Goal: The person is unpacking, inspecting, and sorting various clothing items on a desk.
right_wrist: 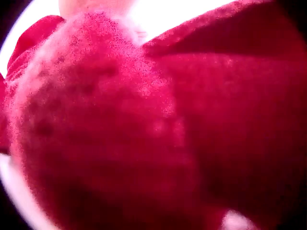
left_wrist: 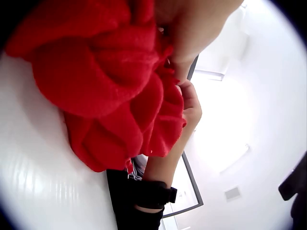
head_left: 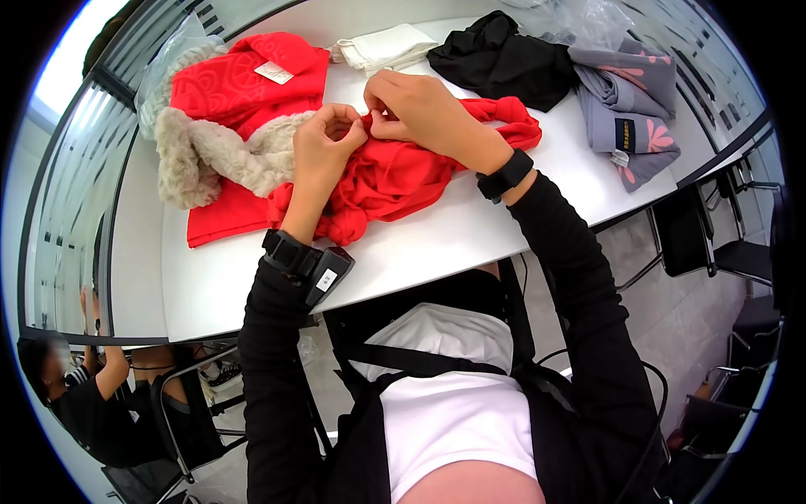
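A crumpled red garment (head_left: pixel 390 181) lies bunched on the white table, with a twisted length trailing off to the right. My left hand (head_left: pixel 323 144) pinches its upper edge between thumb and fingertips. Close beside it, my right hand (head_left: pixel 432 116) pinches the same edge, its thumb and index finger near the left fingertips. Loose folds of the red garment (left_wrist: pixel 120 91) hang below both hands in the left wrist view. In the right wrist view, blurred red fabric (right_wrist: pixel 115 124) fills most of the picture.
Left on the table (head_left: pixel 214 290) lies a red piece with a white tag (head_left: pixel 274 72) and beige fluffy trim (head_left: pixel 239 155). Behind are folded white cloth (head_left: pixel 386 49) and black cloth (head_left: pixel 504 59). Grey-purple folded fabric (head_left: pixel 625 118) lies at right. A person (head_left: pixel 92 412) sits at lower left.
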A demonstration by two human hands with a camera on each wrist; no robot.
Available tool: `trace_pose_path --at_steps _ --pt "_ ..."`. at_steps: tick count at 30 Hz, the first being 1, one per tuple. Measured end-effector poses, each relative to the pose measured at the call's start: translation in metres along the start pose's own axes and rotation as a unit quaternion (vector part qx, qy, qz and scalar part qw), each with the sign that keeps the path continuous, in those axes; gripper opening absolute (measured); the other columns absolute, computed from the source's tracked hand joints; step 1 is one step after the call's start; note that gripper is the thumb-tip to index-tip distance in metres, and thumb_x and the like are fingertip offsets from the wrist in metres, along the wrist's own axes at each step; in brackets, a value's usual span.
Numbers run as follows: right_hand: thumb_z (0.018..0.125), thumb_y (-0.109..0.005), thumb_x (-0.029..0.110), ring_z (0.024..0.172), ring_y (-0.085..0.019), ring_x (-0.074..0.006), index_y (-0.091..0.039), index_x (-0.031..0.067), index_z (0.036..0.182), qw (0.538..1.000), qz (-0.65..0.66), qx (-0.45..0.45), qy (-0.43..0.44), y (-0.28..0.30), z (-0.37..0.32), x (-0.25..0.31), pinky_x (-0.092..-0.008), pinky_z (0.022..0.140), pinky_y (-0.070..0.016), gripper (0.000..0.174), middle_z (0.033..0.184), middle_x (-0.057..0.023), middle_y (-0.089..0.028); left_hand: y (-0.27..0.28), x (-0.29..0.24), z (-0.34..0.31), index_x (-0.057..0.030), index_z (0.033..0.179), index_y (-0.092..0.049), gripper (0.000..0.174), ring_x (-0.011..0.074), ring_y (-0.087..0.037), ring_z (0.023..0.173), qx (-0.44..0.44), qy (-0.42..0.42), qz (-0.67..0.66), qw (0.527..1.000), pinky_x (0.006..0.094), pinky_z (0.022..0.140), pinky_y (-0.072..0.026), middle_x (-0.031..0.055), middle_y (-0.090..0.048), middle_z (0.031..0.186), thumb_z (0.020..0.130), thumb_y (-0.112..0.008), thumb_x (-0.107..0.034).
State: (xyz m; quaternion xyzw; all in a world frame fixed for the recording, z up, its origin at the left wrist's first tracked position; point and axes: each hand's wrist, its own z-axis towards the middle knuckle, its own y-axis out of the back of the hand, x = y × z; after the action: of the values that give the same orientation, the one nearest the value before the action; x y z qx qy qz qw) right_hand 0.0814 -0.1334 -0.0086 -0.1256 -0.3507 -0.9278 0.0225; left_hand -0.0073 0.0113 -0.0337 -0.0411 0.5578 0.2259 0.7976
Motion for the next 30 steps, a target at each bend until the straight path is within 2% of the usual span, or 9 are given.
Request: trace_pose_path --at_steps 3,7,11,13,14,17,25,30 --pt "0.068 -0.061 0.013 0.058 -0.054 -0.0235 -0.052 0.0013 0.068 0.995 0.085 -0.022 -0.052 -0.005 0.001 -0.007 -0.0300 0.053 -0.0441 0.014 0.067 -0.0095 -0.055 0.001 0.000 -0.001 0.0021 0.083 -0.054 0.005 0.0043 -0.054 0.070 0.011 0.009 0.018 1.000 0.0163 0.064 -0.0429 -0.0002 -0.057 0.077 0.079 -0.056 0.001" --pt "0.070 -0.058 0.006 0.067 -0.059 -0.0113 -0.053 -0.0013 0.077 0.964 0.198 0.002 -0.178 0.002 0.002 -0.004 -0.0230 0.061 -0.0462 0.011 0.072 -0.0054 -0.060 0.002 -0.001 0.000 0.0028 0.081 -0.054 0.006 0.0055 -0.055 0.070 -0.006 0.015 -0.034 0.999 0.0183 0.065 -0.0446 0.0018 -0.058 0.077 0.077 -0.058 0.000" --pt "0.069 -0.058 0.005 0.067 -0.058 -0.0102 -0.053 -0.0013 0.077 0.949 0.242 0.021 -0.201 0.002 0.002 -0.009 -0.0226 0.062 -0.0464 0.011 0.072 -0.0043 -0.060 0.001 -0.002 -0.001 0.0019 0.081 -0.053 0.006 0.0059 -0.054 0.074 -0.020 -0.022 -0.097 0.995 0.0181 0.068 -0.0443 0.0030 -0.058 0.082 0.076 -0.057 0.002" --pt "0.069 -0.059 0.005 0.066 -0.058 -0.0096 -0.052 -0.0013 0.076 0.940 0.254 0.037 -0.226 0.003 0.002 -0.012 -0.0221 0.061 -0.0461 0.011 0.072 -0.0041 -0.060 0.001 -0.006 -0.004 0.0005 0.084 -0.053 0.005 0.0057 -0.052 0.076 -0.019 -0.030 -0.081 0.996 0.0179 0.069 -0.0429 0.0032 -0.056 0.088 0.079 -0.054 0.003" --pt "0.069 -0.059 0.005 0.066 -0.058 -0.0095 -0.052 -0.0010 0.076 0.947 0.252 0.031 -0.199 0.002 0.002 -0.011 -0.0219 0.060 -0.0458 0.011 0.071 -0.0038 -0.059 0.000 -0.007 -0.004 -0.0002 0.085 -0.052 0.006 0.0056 -0.051 0.078 -0.018 -0.034 -0.073 0.997 0.0178 0.070 -0.0422 0.0032 -0.055 0.091 0.080 -0.052 0.003" --pt "0.068 -0.059 0.004 0.064 -0.057 -0.0095 -0.051 0.0002 0.076 0.962 0.237 0.020 -0.136 0.002 0.002 -0.006 -0.0211 0.058 -0.0449 0.011 0.071 -0.0027 -0.059 0.001 -0.004 -0.002 0.0003 0.079 -0.050 0.007 0.0067 -0.054 0.074 -0.045 -0.052 -0.072 0.995 0.0192 0.069 -0.0445 0.0054 -0.057 0.087 0.076 -0.056 0.004" --pt "0.068 -0.055 0.004 0.057 -0.048 -0.0108 -0.055 0.0048 0.080 0.973 0.215 0.035 -0.078 0.006 0.003 -0.003 -0.0208 0.058 -0.0409 0.012 0.067 0.0001 -0.054 0.009 -0.011 0.000 -0.0056 0.085 -0.046 0.014 0.0083 -0.050 0.086 0.036 0.059 -0.247 0.967 0.0203 0.079 -0.0383 0.0052 -0.056 0.091 0.076 -0.051 0.004" --pt "0.069 -0.049 0.001 0.065 -0.044 -0.0069 -0.050 0.0044 0.078 0.956 0.280 0.079 -0.038 0.002 0.002 -0.011 -0.0199 0.059 -0.0375 0.010 0.075 -0.0005 -0.051 0.012 -0.013 0.000 -0.0069 0.085 -0.044 0.015 0.0090 -0.048 0.087 0.094 0.062 -0.272 0.956 0.0204 0.079 -0.0369 0.0035 -0.051 0.090 0.074 -0.044 0.003"
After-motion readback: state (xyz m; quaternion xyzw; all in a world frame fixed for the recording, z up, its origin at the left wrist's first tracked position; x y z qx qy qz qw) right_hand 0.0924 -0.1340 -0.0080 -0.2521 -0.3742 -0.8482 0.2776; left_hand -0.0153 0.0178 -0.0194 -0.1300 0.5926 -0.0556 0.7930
